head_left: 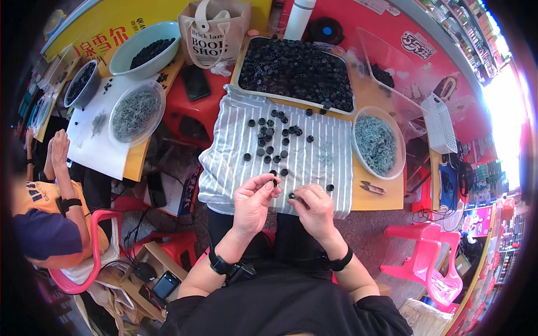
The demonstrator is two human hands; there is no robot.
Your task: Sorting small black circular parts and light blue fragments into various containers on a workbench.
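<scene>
Striped cloth [224, 173] across a surface [392, 199], left hand [252, 205] and right hand [315, 207] over its near edge.
Both forearms [228, 247] angle inward; the left hand's thumb and fingertips pinch a black piece [274, 182], while the right hand, knuckles up, grips a black cap [291, 196] at its fingertips. Loose caps [269, 132] lie scattered beyond, then a heaped tray [280, 99]; a bowl [402, 143] of teal pieces [375, 144] stands to the right.

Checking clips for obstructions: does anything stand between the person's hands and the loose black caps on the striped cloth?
Nothing visible does. The left hand pinches a small dark piece and the right hand a black piece; the loose black caps lie openly on the striped cloth, mostly just beyond them.
</scene>
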